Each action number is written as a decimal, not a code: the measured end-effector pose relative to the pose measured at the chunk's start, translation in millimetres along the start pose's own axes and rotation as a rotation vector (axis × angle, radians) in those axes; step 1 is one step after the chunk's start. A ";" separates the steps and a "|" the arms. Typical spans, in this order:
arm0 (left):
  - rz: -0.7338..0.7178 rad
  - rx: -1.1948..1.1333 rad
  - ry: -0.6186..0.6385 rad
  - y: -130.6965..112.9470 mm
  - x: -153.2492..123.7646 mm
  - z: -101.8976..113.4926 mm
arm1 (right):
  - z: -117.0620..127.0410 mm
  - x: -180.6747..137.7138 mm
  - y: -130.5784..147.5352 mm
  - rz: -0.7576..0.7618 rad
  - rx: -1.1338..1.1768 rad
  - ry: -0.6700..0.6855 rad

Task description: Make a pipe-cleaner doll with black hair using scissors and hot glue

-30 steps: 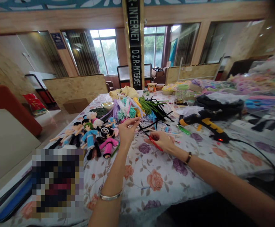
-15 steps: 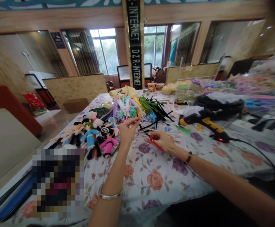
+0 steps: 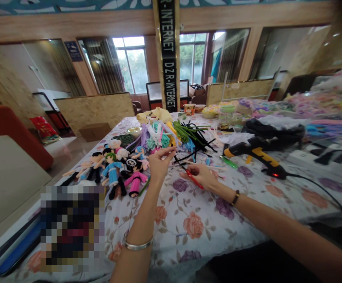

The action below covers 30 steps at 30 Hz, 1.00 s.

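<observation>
Left hand (image 3: 160, 163) had its fingers pinched together on what looked like a dark strand (image 3: 176, 158); too small to tell its exact ends. Right hand (image 3: 198, 175) had its fingers wrapped on a red-handled tool (image 3: 194, 179), dark tip toward the left fingertips; couldn't tell if the jaws were parted. Both were in mid-worktop (image 3: 171, 243), in front of the stem bundles (image 3: 156, 137). Handling guess: strand light, soft, bendy, easily crushed or kinked, so best pinched gently near the working end. Tool rigid, fairly light, handles maybe a bit slick; best held well back on the red, fingers clear of the tip. Further out: dolls (image 3: 113, 173) clustered left, black stems (image 3: 200, 145) behind the hands, then a green tool (image 3: 229, 161) and a yellow-black glue gun (image 3: 266, 158) to the right, red light on. Nozzle possibly hot.
</observation>
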<state>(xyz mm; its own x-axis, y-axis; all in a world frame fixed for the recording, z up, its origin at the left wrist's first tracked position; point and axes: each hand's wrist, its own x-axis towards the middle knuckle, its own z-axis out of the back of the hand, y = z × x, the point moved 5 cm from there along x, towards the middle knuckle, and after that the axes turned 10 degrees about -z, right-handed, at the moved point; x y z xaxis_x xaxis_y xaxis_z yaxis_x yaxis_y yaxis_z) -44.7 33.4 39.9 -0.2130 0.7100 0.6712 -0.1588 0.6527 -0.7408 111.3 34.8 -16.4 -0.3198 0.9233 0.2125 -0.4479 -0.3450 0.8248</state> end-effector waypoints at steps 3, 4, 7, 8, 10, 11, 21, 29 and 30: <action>0.008 0.003 -0.002 -0.2 -0.2 -0.3 | 0.3 -0.5 0.4 -0.013 -0.007 -0.004; 0.010 -0.001 -0.003 0.0 -0.2 -0.5 | 0.3 -0.6 0.5 -0.014 -0.008 -0.004; 0.017 -0.014 -0.006 0.8 -0.1 -1.1 | -0.2 -0.7 1.0 -0.009 -0.004 0.003; 0.019 -0.015 -0.007 0.9 -0.1 -1.2 | -0.3 -0.7 1.3 -0.007 -0.006 0.002; 0.021 -0.014 -0.009 0.8 -0.3 -1.3 | 0.0 -0.6 1.8 -0.005 -0.015 -0.007; 0.022 -0.014 -0.011 0.6 -0.3 -1.3 | 0.0 -0.6 2.0 -0.005 -0.019 -0.012; 0.030 -0.028 -0.014 2.1 -0.6 -0.9 | -1.6 -1.6 5.0 0.007 0.004 -0.006; 0.036 -0.040 -0.022 0.6 -1.2 -0.9 | -4.7 -0.6 0.7 -0.014 0.007 0.010; 0.035 -0.042 -0.020 0.6 -1.2 -1.0 | -4.8 -0.4 0.1 -0.016 0.003 0.003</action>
<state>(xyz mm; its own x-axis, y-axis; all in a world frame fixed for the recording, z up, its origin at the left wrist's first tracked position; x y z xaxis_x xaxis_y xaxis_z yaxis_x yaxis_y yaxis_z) -43.6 33.2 38.6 -0.2375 0.7276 0.6436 -0.1108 0.6380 -0.7621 107.4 33.5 -18.9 -0.3153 0.9281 0.1979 -0.4502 -0.3299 0.8297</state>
